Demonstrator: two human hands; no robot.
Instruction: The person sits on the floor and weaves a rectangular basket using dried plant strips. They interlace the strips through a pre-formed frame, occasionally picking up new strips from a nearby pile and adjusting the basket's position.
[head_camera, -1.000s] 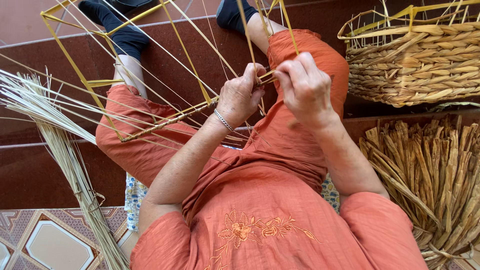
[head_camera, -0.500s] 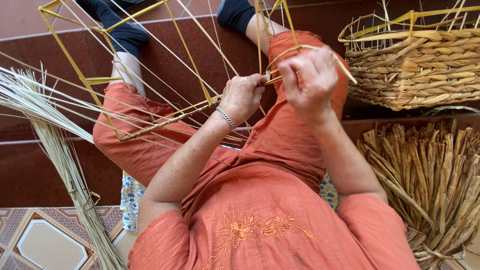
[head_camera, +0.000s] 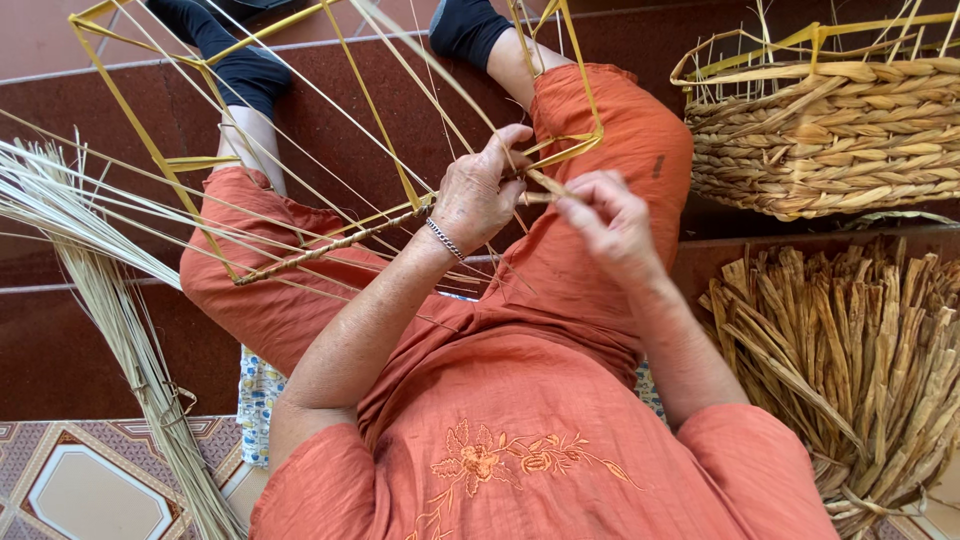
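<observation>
Over the lap: weaving step, left hand (head_camera: 480, 195) pinching the strand (head_camera: 545, 185) against the yellow frame (head_camera: 370, 100), right hand (head_camera: 610, 220) gripping its end; next, probably pulling taut.

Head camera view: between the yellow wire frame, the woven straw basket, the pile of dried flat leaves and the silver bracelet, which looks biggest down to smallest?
1. Yellow wire frame, though it lies farther off.
2. and 3. Pile of dried flat leaves and woven straw basket: both cut off at the picture's edge, too alike to rank.
4. Silver bracelet on the left wrist.
</observation>
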